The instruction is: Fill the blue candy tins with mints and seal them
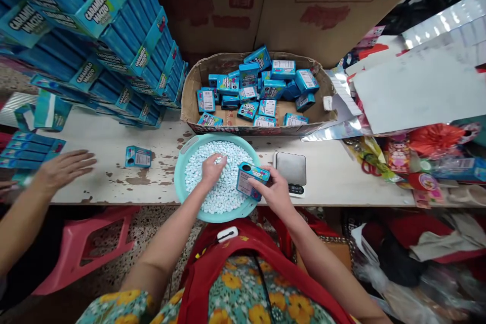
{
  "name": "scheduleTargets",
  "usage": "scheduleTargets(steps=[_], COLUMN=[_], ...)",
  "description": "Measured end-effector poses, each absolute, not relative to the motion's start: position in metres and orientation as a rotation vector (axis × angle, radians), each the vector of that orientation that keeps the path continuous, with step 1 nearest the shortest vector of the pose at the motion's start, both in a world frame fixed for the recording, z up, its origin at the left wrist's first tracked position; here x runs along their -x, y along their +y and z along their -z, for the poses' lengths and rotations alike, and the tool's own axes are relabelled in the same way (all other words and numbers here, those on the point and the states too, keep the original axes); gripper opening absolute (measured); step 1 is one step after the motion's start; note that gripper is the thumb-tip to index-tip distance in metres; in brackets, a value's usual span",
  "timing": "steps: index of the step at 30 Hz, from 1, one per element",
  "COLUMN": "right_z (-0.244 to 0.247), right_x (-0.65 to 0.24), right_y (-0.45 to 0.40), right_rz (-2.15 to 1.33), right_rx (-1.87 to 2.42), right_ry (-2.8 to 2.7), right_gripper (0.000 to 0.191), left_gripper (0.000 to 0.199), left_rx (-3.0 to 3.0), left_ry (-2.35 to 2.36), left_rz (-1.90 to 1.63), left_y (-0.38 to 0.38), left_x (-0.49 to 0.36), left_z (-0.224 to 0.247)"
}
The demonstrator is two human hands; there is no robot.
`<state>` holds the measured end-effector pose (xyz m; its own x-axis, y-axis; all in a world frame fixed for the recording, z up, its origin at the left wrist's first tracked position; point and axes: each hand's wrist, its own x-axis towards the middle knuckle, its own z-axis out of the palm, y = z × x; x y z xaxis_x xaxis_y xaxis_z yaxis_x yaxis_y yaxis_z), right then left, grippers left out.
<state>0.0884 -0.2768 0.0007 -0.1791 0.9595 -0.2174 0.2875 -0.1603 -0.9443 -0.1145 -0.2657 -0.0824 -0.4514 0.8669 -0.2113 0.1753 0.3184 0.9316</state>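
Observation:
Small pale candies (201, 152) fill a round turquoise basin (178, 177) at the table's front edge. My left hand (213, 169) is down among them, its fingers curled together around some of the candies. In my right hand (278, 192) I hold a small blue candy box (248, 187), tilted over the basin's right side. A dark round hole shows at one end of the box's narrow top face. Just right of that hand lies a digital scale (291, 169) with a bare metal plate.
Behind the basin, a cut-down cardboard box (190, 96) holds several blue candy boxes. A single candy box (138, 157) lies left. Tall stacks of display cartons (125, 35) rise at the left, near a co-worker's hand (63, 169). Wrappers and red scissors (370, 168) clutter the right.

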Motion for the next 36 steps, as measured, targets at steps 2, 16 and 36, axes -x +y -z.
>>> scheduleTargets(steps=[2, 16, 36], right_z=[0.001, 0.003, 0.004], right_x=[-0.085, -0.049, -0.059], right_y=[-0.279, -0.275, -0.250], right_rz=[-1.290, -1.017, -1.040], right_rx=[1.458, 1.264, 1.101], right_ry=[-1.630, -2.201, -2.153], right_gripper=[0.039, 0.032, 0.030], left_gripper=[0.025, 0.024, 0.034], left_rx=[-0.689, -0.349, -0.267], left_ry=[1.749, 1.348, 1.458], left_rz=[-1.266, -1.701, -1.867], left_y=[-0.272, -0.277, -0.263], left_x=[0.110, 0.084, 0.072], left_z=[0.063, -0.014, -0.009])
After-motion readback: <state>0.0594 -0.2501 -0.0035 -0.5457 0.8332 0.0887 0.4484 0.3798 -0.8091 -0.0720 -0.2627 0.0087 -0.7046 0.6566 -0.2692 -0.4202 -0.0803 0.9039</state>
